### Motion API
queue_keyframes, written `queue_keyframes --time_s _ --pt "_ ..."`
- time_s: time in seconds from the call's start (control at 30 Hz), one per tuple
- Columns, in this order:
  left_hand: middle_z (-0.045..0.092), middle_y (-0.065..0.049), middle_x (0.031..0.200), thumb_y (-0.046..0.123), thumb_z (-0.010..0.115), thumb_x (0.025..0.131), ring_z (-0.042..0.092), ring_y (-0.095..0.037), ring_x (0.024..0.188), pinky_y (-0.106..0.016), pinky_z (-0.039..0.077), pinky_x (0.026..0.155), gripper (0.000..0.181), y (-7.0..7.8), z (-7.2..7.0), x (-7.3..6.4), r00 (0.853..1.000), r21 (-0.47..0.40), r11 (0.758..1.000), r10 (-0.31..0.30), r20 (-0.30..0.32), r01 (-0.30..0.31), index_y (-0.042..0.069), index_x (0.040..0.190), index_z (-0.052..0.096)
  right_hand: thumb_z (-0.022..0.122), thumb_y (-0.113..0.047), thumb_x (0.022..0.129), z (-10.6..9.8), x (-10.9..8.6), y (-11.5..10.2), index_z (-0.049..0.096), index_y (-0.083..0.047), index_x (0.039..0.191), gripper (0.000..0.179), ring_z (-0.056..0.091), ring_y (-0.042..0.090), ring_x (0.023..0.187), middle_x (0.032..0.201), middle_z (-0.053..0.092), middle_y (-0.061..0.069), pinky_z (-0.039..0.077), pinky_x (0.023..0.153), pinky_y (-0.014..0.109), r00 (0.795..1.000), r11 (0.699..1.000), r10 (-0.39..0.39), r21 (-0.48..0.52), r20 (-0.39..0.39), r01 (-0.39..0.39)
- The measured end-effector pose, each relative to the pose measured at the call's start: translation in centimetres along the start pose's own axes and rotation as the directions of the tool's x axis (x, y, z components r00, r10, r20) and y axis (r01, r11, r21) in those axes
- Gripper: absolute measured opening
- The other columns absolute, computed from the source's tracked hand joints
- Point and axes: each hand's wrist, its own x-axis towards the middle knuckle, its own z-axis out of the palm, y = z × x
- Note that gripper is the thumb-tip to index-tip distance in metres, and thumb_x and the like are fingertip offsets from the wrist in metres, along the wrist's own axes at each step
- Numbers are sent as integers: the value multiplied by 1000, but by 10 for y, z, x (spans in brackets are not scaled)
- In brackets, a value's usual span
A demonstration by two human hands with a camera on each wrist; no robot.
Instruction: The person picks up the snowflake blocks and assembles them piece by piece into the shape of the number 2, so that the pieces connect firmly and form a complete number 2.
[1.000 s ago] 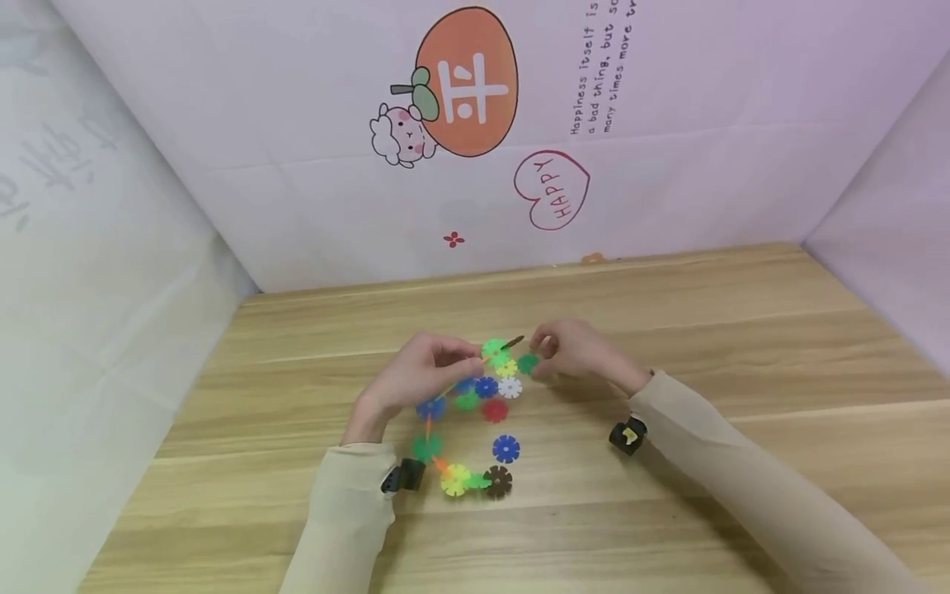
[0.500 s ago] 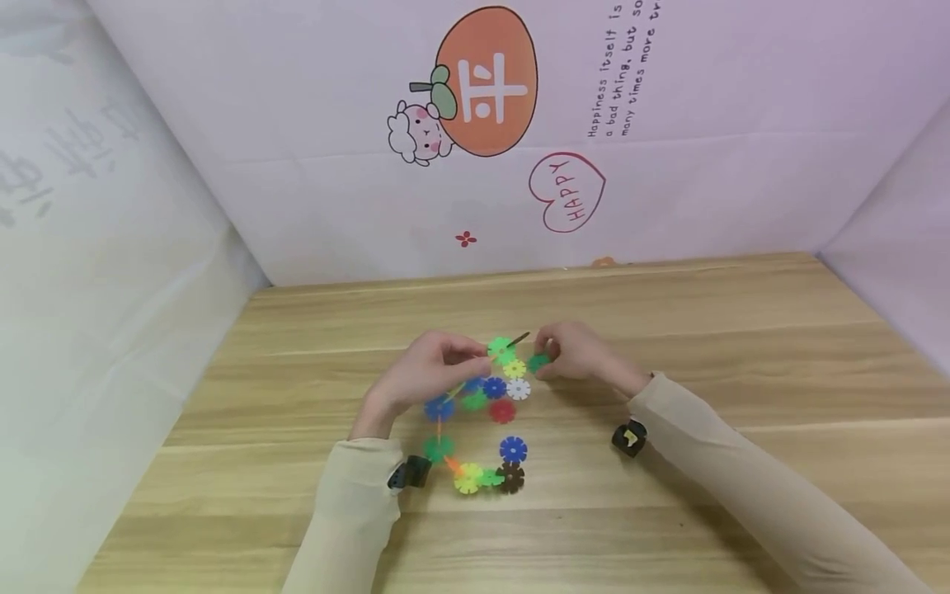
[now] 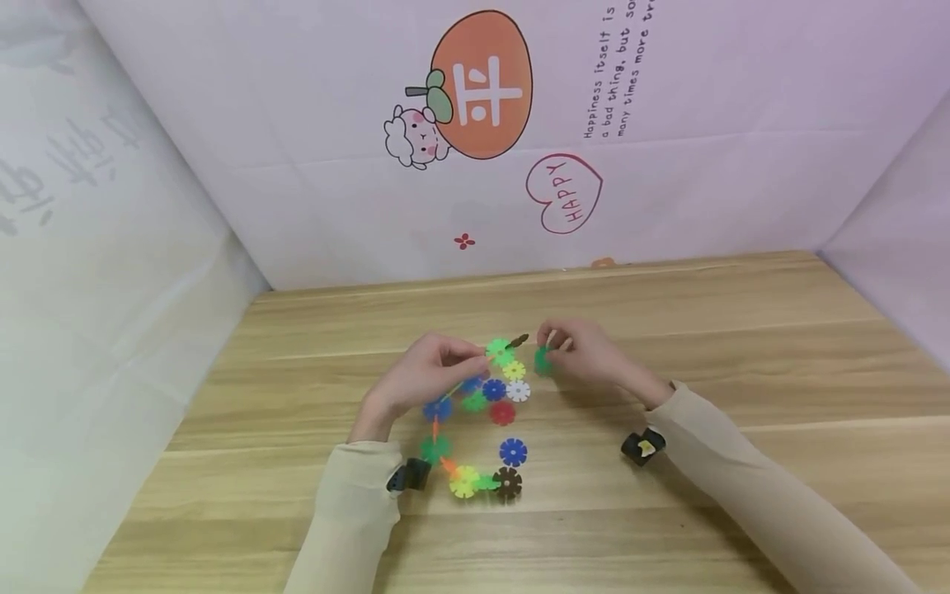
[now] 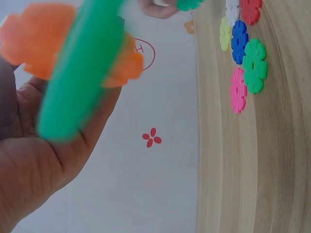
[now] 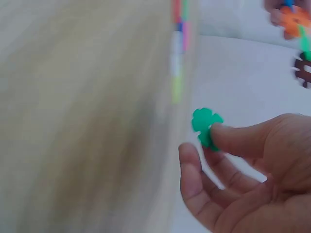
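Note:
In the head view my left hand [image 3: 426, 375] pinches a chain of interlocked plastic snowflake discs. Near its fingertips are a light green disc [image 3: 500, 352] and a brown disc [image 3: 518, 341] at the chain's end. From there the chain hangs down past a blue disc [image 3: 437, 409] and a yellow disc [image 3: 464, 482] to another brown disc [image 3: 508, 483]. An orange disc [image 4: 39, 36] looms close in the left wrist view. My right hand [image 3: 586, 351] pinches a single dark green disc [image 5: 206, 127] between thumb and fingers, apart from the chain.
Loose discs lie on the wooden table [image 3: 705, 330], among them a white one [image 3: 518, 390], a red one [image 3: 502, 412] and a pink one [image 4: 238, 91]. A printed white cloth [image 3: 334, 206] stands behind the table, with cloth at both sides.
My right hand, pinching the dark green disc, has shifted slightly right, away from the loose discs. My left hand stays nearly in place with the chain. The head view has shifted a little.

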Motion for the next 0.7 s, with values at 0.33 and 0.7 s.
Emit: queue_keyframes --time_s 0.33,0.7 --pt "70 -11 105 25 56 98 65 -24 94 -35 54 78 28 1 2 1 1000 -28 1000 -8 -6 7 6 113 70 61 2 90 -25 -11 -19 60 7 105 15 66 26 76 93 63 18 57 71 41 998 928 39 372 -50 -18" --pt "70 -10 107 22 61 96 65 -26 99 -34 54 81 29 -3 8 5 1000 -15 1000 -2 14 2 4 118 68 62 -2 91 -29 -12 -22 67 4 106 17 58 17 66 86 65 12 51 59 26 999 933 8 360 -41 7"
